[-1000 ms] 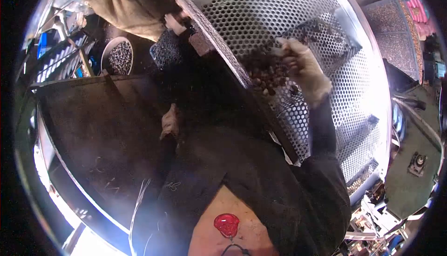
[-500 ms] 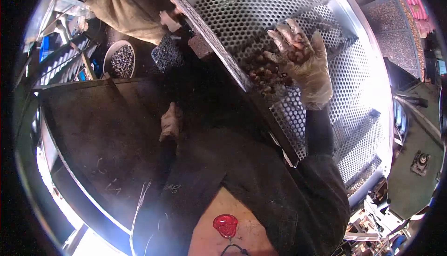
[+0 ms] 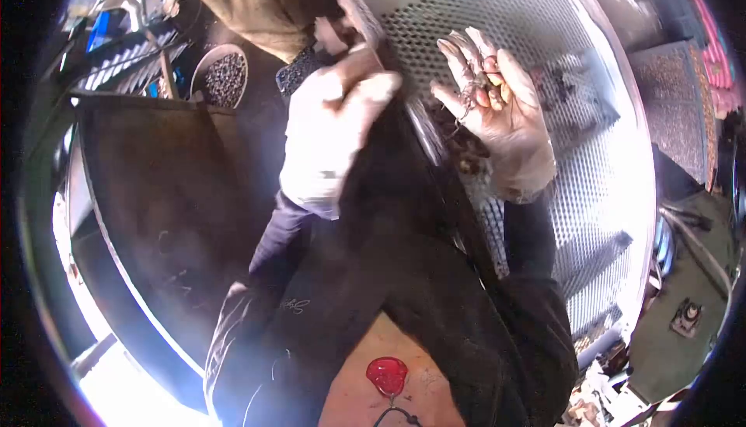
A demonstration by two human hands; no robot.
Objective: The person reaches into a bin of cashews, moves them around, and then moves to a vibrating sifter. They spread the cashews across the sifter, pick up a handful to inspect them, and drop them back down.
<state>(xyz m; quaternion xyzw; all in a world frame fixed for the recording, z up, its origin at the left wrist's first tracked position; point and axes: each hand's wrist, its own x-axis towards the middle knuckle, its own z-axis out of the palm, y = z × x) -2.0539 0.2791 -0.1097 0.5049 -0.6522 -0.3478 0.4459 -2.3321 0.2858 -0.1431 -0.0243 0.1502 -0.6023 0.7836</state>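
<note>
My right hand (image 3: pixel 509 128), in a pale glove, is palm up and cupped above a perforated metal tray (image 3: pixel 590 194). In its palm and fingers rest several small reddish and yellowish nut-like pieces (image 3: pixel 491 93); their exact kind is hard to tell. Below and left of that hand lies a heap of brown pieces (image 3: pixel 470 155), partly covered by it. My left hand (image 3: pixel 330 132), in a white glove, is raised beside the tray's near rim (image 3: pixel 423 132). It is overexposed and blurred, so whether its fingers hold anything cannot be told.
A round tub (image 3: pixel 224 73) of dark and pale small pieces stands at the upper left. Brown cloth (image 3: pixel 249 3) hangs at the top. A flat dark panel (image 3: pixel 148 186) spans the left side. Another tray (image 3: pixel 672 108) of small pieces is at the far right.
My left hand has risen from near my body to the tray's rim. My right hand stays over the tray, its palm turned further up with the pieces in it. The view has shifted slightly.
</note>
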